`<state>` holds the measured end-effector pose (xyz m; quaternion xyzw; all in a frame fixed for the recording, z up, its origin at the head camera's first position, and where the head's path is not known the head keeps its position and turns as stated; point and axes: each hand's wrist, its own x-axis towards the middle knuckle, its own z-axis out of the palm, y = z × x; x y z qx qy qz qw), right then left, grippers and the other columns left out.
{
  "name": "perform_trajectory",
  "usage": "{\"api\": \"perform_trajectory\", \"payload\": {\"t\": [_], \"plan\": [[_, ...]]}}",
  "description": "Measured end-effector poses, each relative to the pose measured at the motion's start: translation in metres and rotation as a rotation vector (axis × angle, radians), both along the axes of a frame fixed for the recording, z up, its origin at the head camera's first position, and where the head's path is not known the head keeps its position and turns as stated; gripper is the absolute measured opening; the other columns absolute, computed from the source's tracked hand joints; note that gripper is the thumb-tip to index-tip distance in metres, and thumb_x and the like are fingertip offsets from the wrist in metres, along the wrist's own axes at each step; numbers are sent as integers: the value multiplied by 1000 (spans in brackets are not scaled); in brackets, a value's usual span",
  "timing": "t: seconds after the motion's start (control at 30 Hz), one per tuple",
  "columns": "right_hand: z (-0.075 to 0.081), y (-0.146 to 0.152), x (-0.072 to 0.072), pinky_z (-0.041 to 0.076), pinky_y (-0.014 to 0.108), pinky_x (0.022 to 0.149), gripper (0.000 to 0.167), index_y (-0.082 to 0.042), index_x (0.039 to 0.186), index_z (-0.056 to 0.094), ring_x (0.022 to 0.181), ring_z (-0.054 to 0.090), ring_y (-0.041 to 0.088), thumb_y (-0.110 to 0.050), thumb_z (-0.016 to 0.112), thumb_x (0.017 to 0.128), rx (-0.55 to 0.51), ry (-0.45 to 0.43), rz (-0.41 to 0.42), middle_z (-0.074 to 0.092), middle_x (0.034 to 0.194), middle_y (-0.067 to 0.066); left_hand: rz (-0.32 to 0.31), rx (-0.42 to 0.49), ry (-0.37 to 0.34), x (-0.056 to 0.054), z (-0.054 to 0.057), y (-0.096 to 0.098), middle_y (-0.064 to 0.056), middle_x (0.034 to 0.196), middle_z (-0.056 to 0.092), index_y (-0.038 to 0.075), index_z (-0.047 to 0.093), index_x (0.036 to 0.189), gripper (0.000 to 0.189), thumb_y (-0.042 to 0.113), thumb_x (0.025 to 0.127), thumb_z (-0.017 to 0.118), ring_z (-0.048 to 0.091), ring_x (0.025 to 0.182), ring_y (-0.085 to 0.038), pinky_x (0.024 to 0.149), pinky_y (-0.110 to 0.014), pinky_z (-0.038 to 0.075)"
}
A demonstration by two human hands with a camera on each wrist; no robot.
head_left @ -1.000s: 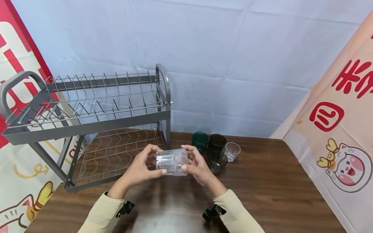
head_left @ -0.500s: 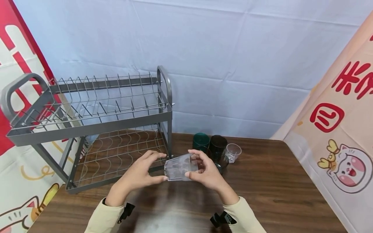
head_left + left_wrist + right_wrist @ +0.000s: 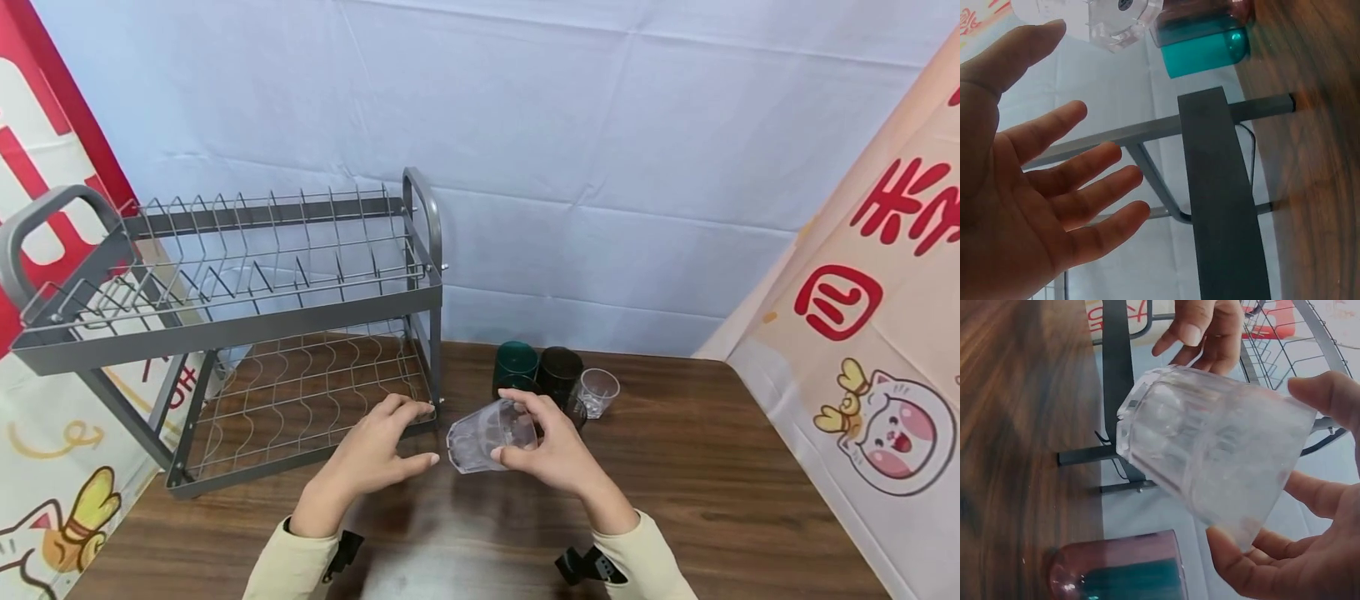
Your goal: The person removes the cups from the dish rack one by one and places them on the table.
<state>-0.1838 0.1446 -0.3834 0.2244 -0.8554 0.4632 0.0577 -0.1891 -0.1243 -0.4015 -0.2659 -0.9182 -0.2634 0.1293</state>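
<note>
A clear faceted tumbler (image 3: 480, 440) is held on its side above the table by my right hand (image 3: 562, 454). Thumb and fingers grip it around the rim end, and its thick base points left. In the right wrist view the tumbler (image 3: 1210, 444) fills the middle and looks slightly frosted. My left hand (image 3: 371, 458) is a short gap left of the base, thumb and fingers spread, holding nothing. The left wrist view shows that hand's palm (image 3: 1016, 206) and loosely extended fingers, with the tumbler's base (image 3: 1119, 25) above them.
A two-tier grey dish rack (image 3: 247, 321) stands at the left, its lower shelf behind my left hand. A teal glass (image 3: 516, 360), a dark glass (image 3: 560, 367) and a small clear glass (image 3: 599, 387) stand by the back cloth (image 3: 570, 167) on the wooden table (image 3: 697, 475).
Both hands were on the tumbler; the left has let go and a gap has opened. My right hand has moved the tumbler slightly right and tilted its base lower.
</note>
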Motion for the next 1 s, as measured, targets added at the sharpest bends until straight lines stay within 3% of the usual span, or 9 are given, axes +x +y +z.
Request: {"api": "perform_trajectory", "payload": {"t": [0.17,0.4,0.73,1.0], "plan": [[3,4,2,48,40,67,70,-20,130,54,94,51,27,-18,80,65,58,46,-42,51,109,11,1,-29,54,-1,-2,5,-4,105,54,13,60,119,54,36,73,77,56,89,-19,72,-39,47],[5,12,5,43,44,77,72,-21,132,53,97,50,26,-20,81,66,127,79,-79,49,115,9,51,-114,106,1,-4,13,-5,104,56,16,62,116,49,41,75,73,56,91,-24,67,-43,45],[12,20,10,42,41,77,73,-21,131,54,95,48,24,-22,80,64,277,83,-108,46,112,5,110,-232,100,6,-7,29,-7,102,56,13,63,113,49,40,74,72,53,86,-26,70,-44,43],[13,27,9,42,40,75,74,-20,130,55,94,46,22,-22,79,60,382,105,-130,48,111,6,109,-267,117,6,-9,44,-10,104,55,14,63,114,49,39,73,73,53,90,-29,70,-43,41]]}}
